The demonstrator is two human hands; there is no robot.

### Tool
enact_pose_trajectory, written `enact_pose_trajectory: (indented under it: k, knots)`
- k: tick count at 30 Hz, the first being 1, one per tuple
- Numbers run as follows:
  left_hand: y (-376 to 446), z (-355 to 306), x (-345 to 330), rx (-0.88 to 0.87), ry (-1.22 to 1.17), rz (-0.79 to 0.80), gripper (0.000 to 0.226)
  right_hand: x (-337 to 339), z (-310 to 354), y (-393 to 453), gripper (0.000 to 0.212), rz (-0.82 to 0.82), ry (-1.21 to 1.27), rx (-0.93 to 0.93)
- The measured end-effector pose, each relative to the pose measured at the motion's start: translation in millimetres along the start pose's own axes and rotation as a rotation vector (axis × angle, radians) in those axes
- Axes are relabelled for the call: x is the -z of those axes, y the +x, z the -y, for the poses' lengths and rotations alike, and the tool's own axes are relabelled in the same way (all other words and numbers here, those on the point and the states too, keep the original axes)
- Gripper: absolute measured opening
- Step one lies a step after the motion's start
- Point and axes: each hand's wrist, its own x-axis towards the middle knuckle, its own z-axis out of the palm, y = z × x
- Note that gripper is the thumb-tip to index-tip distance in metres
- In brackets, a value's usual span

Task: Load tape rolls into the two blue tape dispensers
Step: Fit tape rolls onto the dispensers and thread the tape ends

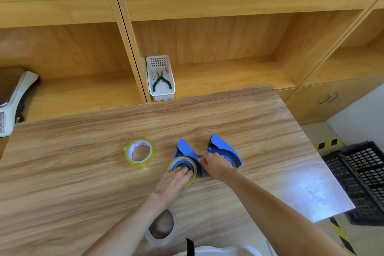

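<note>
From the head view, the left hand presses its fingers onto a tape roll seated on the hub of the near blue dispenser, probably pushing it home. The right hand pinches that dispenser's edge, steadying it. The dispenser lies mid-surface, its long axis running away from the person. A second dispenser lies just beside; a spare roll waits left.

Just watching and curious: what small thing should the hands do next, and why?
Probably press the tape roll fully down onto the near dispenser. The left hand already rests on the roll, which sits around the blue hub, and the right hand steadies the dispenser's edge.
</note>
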Motion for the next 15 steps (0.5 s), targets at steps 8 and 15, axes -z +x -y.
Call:
enact_pose_trajectory:
  k: [8, 15]
  knots:
    - [-10, 17, -14, 0.004, -0.079, 0.038, 0.047, -3, 4, 2, 0.033, 0.029, -0.083, -0.014]
    - [-6, 15, -18, -0.05, 0.076, 0.027, 0.037, -5, 12, 4, 0.033, 0.063, -0.178, -0.017]
